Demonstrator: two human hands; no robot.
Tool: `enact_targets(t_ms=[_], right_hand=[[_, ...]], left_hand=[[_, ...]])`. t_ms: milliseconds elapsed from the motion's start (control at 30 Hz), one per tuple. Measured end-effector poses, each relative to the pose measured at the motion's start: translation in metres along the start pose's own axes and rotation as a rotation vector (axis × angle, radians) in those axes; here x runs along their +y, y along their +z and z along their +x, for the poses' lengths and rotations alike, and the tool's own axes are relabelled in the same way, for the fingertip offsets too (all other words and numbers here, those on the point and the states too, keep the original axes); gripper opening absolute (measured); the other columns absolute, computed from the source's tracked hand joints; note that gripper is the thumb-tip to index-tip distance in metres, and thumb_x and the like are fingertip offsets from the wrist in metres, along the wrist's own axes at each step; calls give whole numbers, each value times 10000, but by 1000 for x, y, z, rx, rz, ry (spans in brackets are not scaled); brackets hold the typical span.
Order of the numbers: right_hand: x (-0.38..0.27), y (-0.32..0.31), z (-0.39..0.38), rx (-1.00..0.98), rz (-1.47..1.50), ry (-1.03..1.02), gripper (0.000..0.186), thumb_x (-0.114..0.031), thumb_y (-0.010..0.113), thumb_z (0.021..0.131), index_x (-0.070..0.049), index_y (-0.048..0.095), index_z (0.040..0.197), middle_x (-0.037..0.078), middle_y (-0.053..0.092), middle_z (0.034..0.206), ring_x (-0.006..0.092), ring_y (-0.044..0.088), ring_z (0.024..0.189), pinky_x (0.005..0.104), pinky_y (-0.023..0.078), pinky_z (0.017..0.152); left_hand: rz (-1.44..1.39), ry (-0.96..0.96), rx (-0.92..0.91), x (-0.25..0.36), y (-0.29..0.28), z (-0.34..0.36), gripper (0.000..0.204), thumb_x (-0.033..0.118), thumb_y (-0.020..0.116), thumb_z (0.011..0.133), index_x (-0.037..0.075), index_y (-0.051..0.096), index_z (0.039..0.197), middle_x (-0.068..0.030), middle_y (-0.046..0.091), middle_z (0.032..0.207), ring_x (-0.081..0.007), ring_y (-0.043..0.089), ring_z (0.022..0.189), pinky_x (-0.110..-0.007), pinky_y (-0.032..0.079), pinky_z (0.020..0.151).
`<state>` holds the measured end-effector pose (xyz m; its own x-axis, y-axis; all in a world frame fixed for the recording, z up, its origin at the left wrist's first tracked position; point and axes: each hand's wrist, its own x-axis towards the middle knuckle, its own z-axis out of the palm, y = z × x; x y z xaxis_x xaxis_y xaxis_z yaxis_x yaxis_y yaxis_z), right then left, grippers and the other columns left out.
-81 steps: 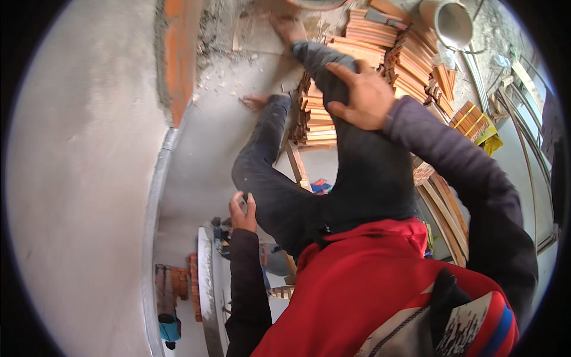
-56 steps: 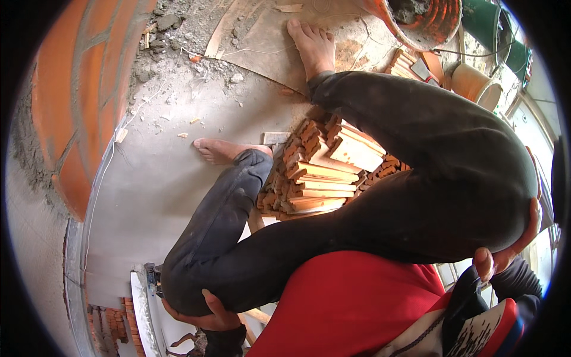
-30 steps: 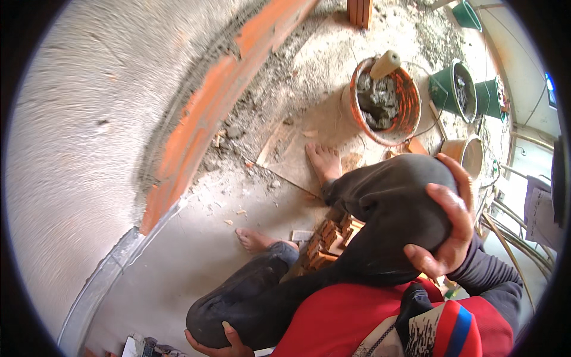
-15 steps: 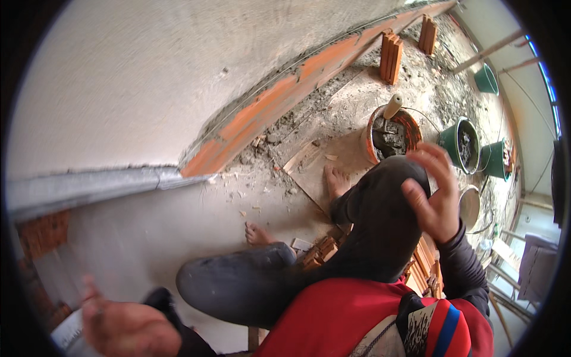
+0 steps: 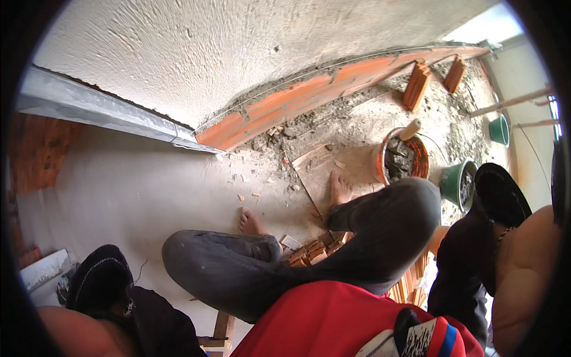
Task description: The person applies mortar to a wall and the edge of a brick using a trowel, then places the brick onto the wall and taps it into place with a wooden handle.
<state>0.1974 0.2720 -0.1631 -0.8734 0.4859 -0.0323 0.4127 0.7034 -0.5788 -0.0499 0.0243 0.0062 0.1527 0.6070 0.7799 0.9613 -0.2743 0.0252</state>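
I sit on a low stack of red bricks [image 5: 310, 252], my legs in grey trousers [image 5: 380, 232] and my bare feet [image 5: 339, 190] on the dusty concrete floor. My left forearm [image 5: 77, 333] in a dark sleeve rises at the lower left, very close to the camera. My right forearm [image 5: 526, 268], also dark-sleeved, rises at the right edge. Both hands pass out of the picture, so neither hand shows. An orange bucket of mortar [image 5: 401, 157] with a pale handle sticking out stands just beyond my right foot.
A course of orange bricks [image 5: 309, 98] in mortar runs along the base of the plastered wall. Two bricks [image 5: 416, 83] stand on end beyond it. Green buckets [image 5: 458, 181] stand at the right. A wooden board [image 5: 318, 169] lies by my foot, a metal strip [image 5: 107, 113] at the left.
My right hand has left my knee and gone up out of view. My left arm has risen close to the camera too. The view has swung toward the wall.
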Motion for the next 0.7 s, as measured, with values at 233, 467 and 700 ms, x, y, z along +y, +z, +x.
enact_targets(t_ms=[233, 467, 700], right_hand=[[25, 93, 28, -220, 22, 30, 371, -274, 547, 918, 35, 603, 1115, 195, 537, 1202, 244, 562, 1056, 374, 400, 994], [40, 99, 19, -254, 51, 16, 365, -268, 536, 922, 40, 602, 1106, 192, 540, 1189, 234, 562, 1038, 368, 405, 982], [58, 33, -4, -194, 18, -30, 361, -262, 525, 925, 46, 601, 1097, 189, 544, 1176, 225, 562, 1021, 362, 409, 969]], left_hand=[[-178, -498, -199, 6, 109, -81, 468, 354, 472, 956, -27, 546, 1219, -211, 563, 1239, -362, 537, 1157, -465, 382, 1034], [-177, -1428, -560, 91, 318, -268, 469, 376, 452, 961, -8, 574, 1200, -205, 584, 1217, -360, 547, 1140, -466, 383, 1027], [71, -1796, -617, 119, 354, -372, 475, 398, 433, 966, 10, 602, 1181, -200, 605, 1196, -359, 557, 1123, -467, 383, 1019]])
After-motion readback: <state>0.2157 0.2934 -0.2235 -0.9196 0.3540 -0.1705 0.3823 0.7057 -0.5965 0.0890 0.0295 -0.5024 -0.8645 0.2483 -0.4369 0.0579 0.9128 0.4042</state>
